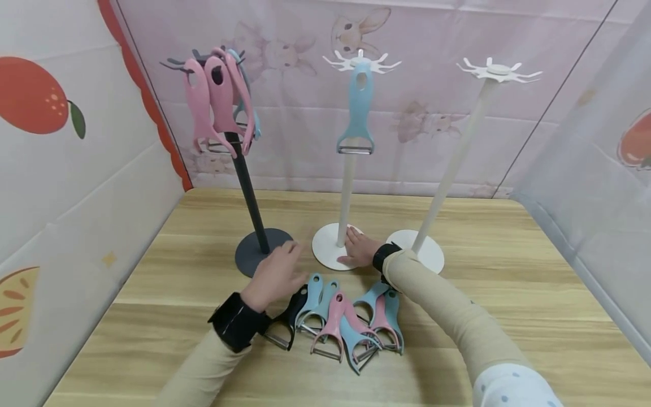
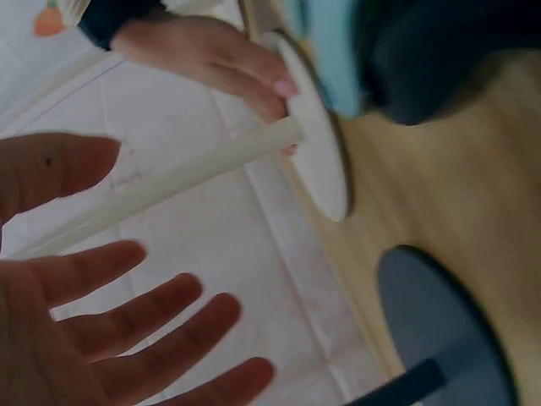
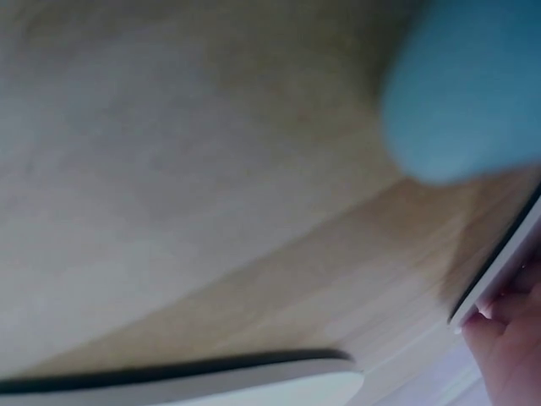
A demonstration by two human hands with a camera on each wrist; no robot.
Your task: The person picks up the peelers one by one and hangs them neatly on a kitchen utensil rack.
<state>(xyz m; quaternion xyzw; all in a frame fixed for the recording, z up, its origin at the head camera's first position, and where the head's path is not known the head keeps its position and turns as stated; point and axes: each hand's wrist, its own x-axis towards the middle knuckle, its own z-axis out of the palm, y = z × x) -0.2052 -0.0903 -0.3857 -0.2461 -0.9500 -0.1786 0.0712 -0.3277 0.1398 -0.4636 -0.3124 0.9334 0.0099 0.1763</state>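
My right hand (image 1: 361,249) rests on the round base (image 1: 325,249) of the middle white stand, its fingers extended beside the pole. In the left wrist view that hand (image 2: 224,63) touches the base (image 2: 325,161). My left hand (image 1: 277,274) is held in the air with nothing in it, between the black stand's base (image 1: 246,254) and a pile of Y-shaped peelers. Its fingers (image 2: 169,338) are spread in the left wrist view. The pile has a black peeler (image 1: 292,316) nearest the left hand, a pink peeler (image 1: 333,325) and several blue ones.
Pink peelers (image 1: 221,96) and blue ones hang from the black stand's hooks. One blue peeler (image 1: 359,107) hangs on the middle white stand. Another white stand (image 1: 458,152) leans in view at the right, its hooks bare. Cloth walls (image 1: 285,113) enclose the wooden table (image 1: 483,271).
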